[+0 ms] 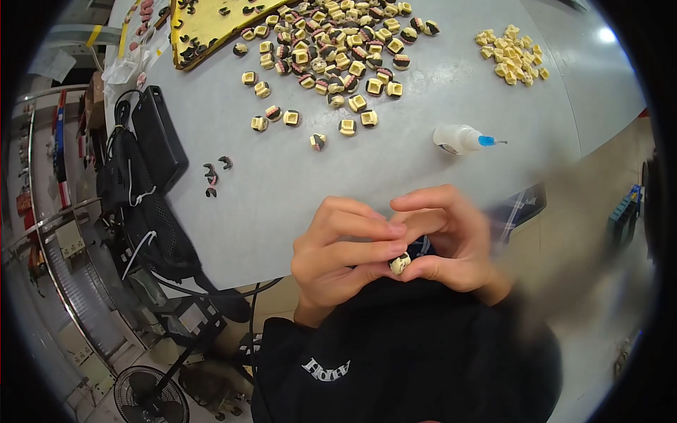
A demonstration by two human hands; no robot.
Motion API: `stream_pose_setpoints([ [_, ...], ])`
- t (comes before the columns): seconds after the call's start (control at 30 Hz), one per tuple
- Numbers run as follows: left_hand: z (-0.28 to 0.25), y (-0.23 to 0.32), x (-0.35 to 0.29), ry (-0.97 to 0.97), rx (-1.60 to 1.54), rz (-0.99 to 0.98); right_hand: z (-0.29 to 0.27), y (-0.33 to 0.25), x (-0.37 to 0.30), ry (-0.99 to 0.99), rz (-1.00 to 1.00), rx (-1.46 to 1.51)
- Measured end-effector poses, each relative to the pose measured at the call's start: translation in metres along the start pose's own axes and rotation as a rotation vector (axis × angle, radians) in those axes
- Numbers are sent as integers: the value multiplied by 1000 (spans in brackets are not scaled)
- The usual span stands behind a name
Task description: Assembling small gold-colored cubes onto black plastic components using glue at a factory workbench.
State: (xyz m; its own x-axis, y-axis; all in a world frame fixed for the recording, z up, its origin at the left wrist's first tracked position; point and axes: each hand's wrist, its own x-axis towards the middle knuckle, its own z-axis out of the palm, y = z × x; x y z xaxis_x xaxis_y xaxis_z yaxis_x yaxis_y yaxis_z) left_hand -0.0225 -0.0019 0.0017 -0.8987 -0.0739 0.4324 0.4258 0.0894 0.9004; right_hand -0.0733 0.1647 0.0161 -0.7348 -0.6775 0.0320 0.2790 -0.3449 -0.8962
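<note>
Close to my body, past the table's near edge, my left hand (342,247) and my right hand (455,240) meet around one small cream-and-black moulded piece (400,264). The left fingertips press on its top and side, while the right thumb touches it from the other side. Farther out on the table lies a large pile of similar cream, black and pink pieces (300,56), many with a square hollow. A few small black-and-pink curved parts (212,176) sit to the left. White glue-type bottle (457,139) with a blue needle tip lies on its side, beyond my right hand.
A heap of plain cream pieces (513,56) is at the far right of the grey table (282,211). The yellow tray (229,32) at the back left carries black parts. A black box-shaped device (159,137) and cables line the left edge. A fan (150,396) stands below.
</note>
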Motion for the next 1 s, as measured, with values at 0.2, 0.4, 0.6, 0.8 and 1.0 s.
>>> stream_pose_setpoints([
  [0.2,-3,0,4,-70,128,135,1,4,-1,-10,-21,116],
  [0.4,4,4,0,38,140,110,1,3,2,-4,40,120],
  [0.6,11,0,-3,226,78,118,4,9,4,-43,-208,-118],
  [0.8,7,0,-4,203,112,144,4,10,2,-90,-236,-121],
  [1.0,6,-1,-4,176,170,169,9,11,-2,-6,-156,-147],
])
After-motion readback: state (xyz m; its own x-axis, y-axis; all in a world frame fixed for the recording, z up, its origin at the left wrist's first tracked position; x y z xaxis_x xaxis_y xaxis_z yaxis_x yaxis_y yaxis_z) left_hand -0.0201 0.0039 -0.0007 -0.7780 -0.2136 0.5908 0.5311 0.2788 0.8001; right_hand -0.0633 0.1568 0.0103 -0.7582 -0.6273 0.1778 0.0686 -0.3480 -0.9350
